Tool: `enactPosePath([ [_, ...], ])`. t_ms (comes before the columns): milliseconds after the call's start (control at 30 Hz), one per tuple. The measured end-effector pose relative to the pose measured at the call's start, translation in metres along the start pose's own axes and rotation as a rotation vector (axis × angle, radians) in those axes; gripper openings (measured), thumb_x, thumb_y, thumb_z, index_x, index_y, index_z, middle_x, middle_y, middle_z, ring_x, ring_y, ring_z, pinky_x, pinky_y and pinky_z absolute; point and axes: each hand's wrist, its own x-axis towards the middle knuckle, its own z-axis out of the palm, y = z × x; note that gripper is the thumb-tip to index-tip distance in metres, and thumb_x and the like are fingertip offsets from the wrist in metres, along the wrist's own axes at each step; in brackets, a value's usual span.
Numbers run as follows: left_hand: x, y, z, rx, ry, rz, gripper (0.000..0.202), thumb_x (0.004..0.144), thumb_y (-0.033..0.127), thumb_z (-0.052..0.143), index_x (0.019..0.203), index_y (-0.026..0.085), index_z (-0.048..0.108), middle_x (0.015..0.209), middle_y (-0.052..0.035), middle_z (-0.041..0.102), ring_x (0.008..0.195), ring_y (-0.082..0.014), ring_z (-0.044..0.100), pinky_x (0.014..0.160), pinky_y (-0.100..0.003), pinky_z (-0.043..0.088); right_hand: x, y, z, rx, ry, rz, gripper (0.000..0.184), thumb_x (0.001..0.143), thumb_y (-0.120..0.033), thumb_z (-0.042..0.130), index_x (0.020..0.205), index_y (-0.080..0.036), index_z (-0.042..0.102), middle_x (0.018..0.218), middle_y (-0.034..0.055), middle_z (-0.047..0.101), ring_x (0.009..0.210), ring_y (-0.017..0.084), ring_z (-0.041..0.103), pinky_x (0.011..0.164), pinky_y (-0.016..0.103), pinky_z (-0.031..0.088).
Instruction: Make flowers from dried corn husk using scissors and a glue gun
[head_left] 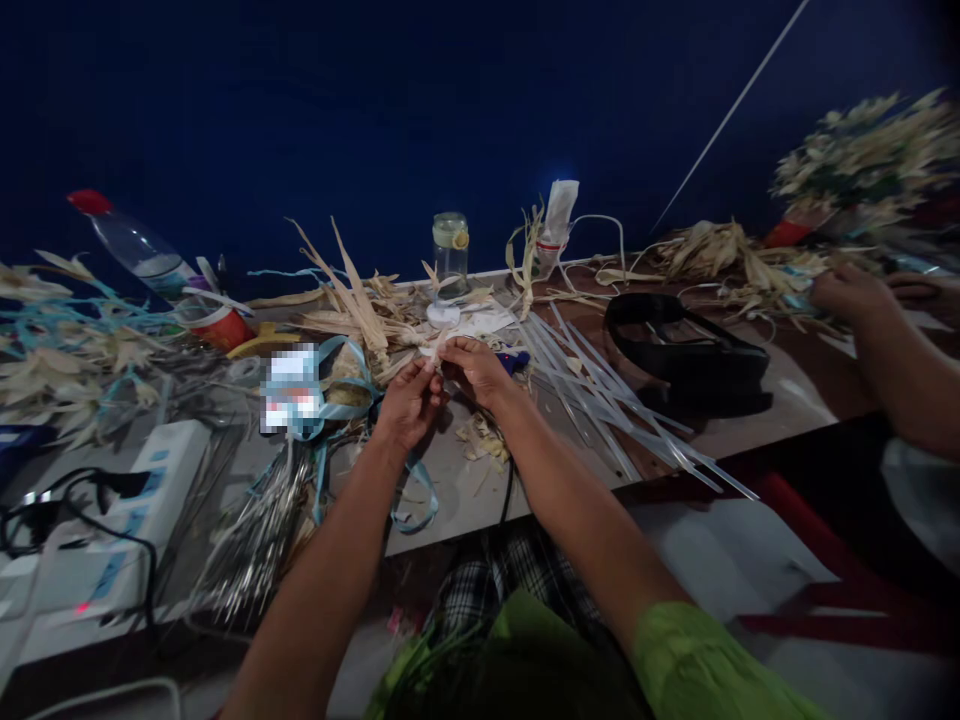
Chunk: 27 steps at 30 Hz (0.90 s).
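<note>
My left hand (pixel 411 402) and my right hand (pixel 474 370) meet over the middle of the table, fingertips pinched together. Between them is a small pale piece of corn husk (pixel 433 352), mostly covered by the fingers. Just beyond lies a pile of dried corn husks (pixel 360 310). A blue tool (pixel 514 362), partly hidden, lies beside my right hand. Husk scraps (pixel 484 440) lie under my right wrist. Light blue ribbon (pixel 421 510) curls near my left forearm, and a bundle of thin metal wires (pixel 259 530) lies to its left.
Long translucent sticks (pixel 592 385) and a black headset-like object (pixel 686 350) lie to the right. A glass jar (pixel 450 262) stands behind. Leftward are a power strip (pixel 154 500) and a tilted bottle (pixel 139 245). Another person's hand (pixel 855 292) works at far right.
</note>
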Motion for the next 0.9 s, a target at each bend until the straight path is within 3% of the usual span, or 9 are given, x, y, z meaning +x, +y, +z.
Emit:
enactPosePath([
  [333,0.004,-0.005,-0.003,0.01,0.055,0.019,0.022,0.067,0.02,0.069,0.077,0.018,0.049,0.049,0.0071,0.046,0.04,-0.0036,0.038,0.043,-0.015,0.031,0.003,0.005,-0.001,0.013,0.018,-0.039,0.025,0.061,-0.035,0.07,0.061,-0.016,0.054,0.045,-0.0071,0.044,0.041,0.004,0.036,0.044,0.02,0.027],
  [633,0.005,0.0,-0.007,-0.033,0.09,0.018,0.016,0.073,0.019,0.062,0.079,0.019,0.047,0.049,0.008,0.044,0.037,-0.004,0.037,0.045,-0.018,0.036,-0.001,-0.006,0.004,-0.052,0.226,-0.179,0.021,0.06,-0.034,0.067,0.07,-0.017,0.056,0.053,-0.0077,0.047,0.045,0.004,0.035,0.046,0.02,0.024],
  [767,0.007,0.003,-0.012,-0.088,0.089,0.053,0.015,0.074,0.018,0.061,0.079,0.02,0.047,0.049,0.0085,0.042,0.037,-0.004,0.036,0.045,-0.018,0.037,-0.004,-0.009,0.012,-0.15,0.236,-0.227,0.015,0.063,-0.027,0.063,0.074,-0.017,0.058,0.055,-0.0076,0.047,0.047,0.004,0.035,0.047,0.02,0.026],
  [900,0.009,0.002,-0.016,-0.129,0.057,0.064,0.014,0.075,0.018,0.061,0.079,0.02,0.047,0.05,0.0088,0.042,0.038,-0.0032,0.036,0.047,-0.017,0.036,-0.012,-0.015,0.025,-0.306,0.166,-0.243,0.008,0.068,-0.024,0.058,0.072,-0.017,0.06,0.054,-0.0058,0.046,0.047,0.006,0.035,0.048,0.022,0.026],
])
